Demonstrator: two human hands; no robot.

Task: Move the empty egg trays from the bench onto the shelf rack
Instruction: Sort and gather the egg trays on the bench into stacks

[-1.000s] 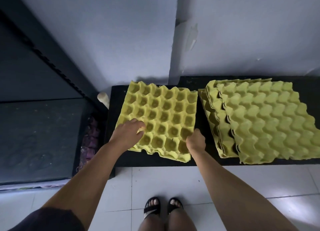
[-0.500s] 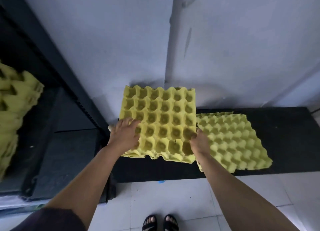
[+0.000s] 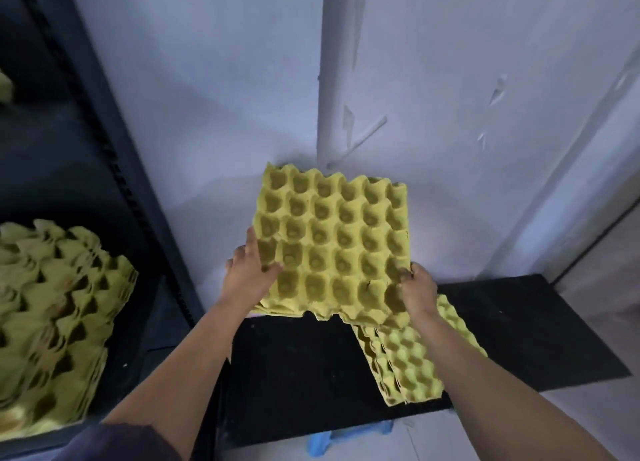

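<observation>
I hold a thin stack of yellow egg trays (image 3: pixel 332 239) in the air above the black bench (image 3: pixel 304 367), cups facing up. My left hand (image 3: pixel 247 273) grips its left edge, thumb on top. My right hand (image 3: pixel 417 289) grips the near right corner. A second stack of yellow trays (image 3: pixel 412 363) lies on the bench below, partly hidden by my right arm. The dark shelf rack (image 3: pixel 114 155) stands at the left and carries a tall pile of yellow trays (image 3: pixel 48 315).
A pale wall with a vertical white pipe (image 3: pixel 337 72) rises straight behind the bench. Something blue (image 3: pixel 346 436) shows under the bench's front edge on the tiled floor. Another yellow tray edge (image 3: pixel 5 88) peeks from a higher rack level.
Both hands have lifted the tray stack off the bench and raised it. The view has swung up and left, bringing the rack's pile into sight.
</observation>
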